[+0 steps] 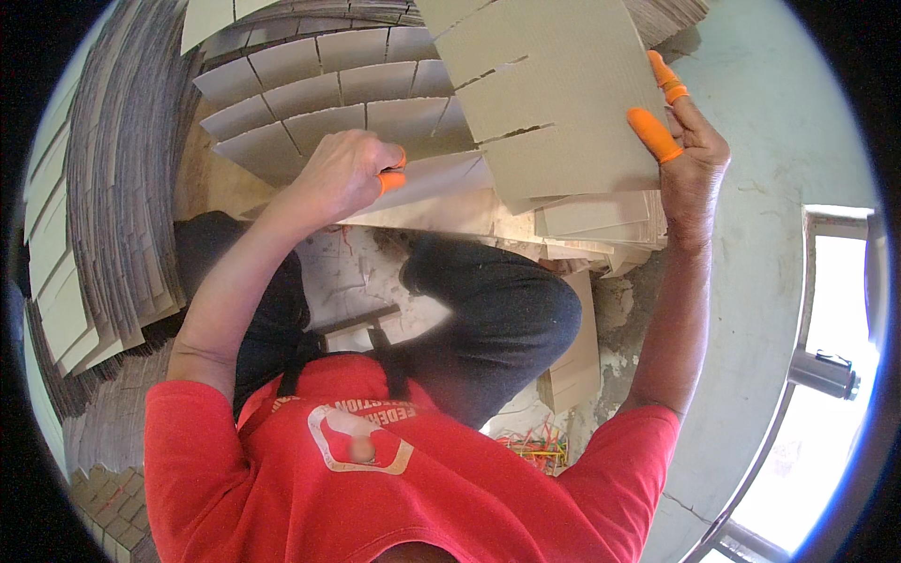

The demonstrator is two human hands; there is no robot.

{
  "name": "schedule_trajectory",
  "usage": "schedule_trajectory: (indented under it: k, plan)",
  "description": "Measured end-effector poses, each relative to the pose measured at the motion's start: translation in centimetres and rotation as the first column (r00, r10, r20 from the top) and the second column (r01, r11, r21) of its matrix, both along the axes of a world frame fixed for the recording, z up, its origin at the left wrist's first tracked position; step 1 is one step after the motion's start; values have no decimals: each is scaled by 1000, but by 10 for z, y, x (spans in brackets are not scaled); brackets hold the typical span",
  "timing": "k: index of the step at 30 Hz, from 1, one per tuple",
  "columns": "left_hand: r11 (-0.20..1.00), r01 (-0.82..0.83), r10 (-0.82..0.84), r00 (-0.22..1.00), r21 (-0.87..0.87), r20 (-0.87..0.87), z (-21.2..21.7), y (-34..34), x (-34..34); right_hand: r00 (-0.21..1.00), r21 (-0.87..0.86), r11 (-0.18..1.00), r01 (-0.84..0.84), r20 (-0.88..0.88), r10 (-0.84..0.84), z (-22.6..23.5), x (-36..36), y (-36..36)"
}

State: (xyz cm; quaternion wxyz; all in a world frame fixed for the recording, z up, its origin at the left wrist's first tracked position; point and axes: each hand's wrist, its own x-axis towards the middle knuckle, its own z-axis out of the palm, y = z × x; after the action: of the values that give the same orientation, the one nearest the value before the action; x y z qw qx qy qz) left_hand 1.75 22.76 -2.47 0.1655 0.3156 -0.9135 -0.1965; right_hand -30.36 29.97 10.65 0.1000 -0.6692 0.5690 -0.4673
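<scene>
My right hand (690, 150) grips a slotted cardboard sheet (563, 113) by its right edge. The thumb lies on the face of the sheet and orange finger covers show on the thumb and a finger. Several slots run in from the sheet's left side. My left hand (352, 169), also with orange fingertip covers, is closed in a pinch at the nearest cardboard strip (436, 183); its fingertips are partly hidden. Beyond it, several slotted cardboard strips (366, 70) stand on edge in curved rows, and the sheet overlaps their right ends.
Tall stacks of slotted cardboard (122, 178) rise at the left. More cardboard pieces (601, 220) lie under the held sheet. My bent legs (497, 319) are below the work surface (450, 214). Coloured bands (540, 446) lie on the floor, and a bright opening (817, 375) is at the right.
</scene>
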Motion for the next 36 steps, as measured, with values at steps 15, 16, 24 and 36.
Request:
schedule_trajectory:
  k: [15,16,24,36]
  plan:
    - [997,39,-47,992,-70,-118,0,0,-9,969,274,960,-48,-221,111,-8,18,-21]
    - [997,50,-57,991,-61,-119,-3,-1,-9,969,290,954,-77,-203,140,-12,19,-22]
    - [996,39,-46,995,-77,-85,-12,-3,-10,936,381,910,-164,-231,265,-48,32,-31]
    - [994,68,-78,991,-84,-111,-7,-1,-13,731,552,803,-225,-449,514,-112,30,-21]
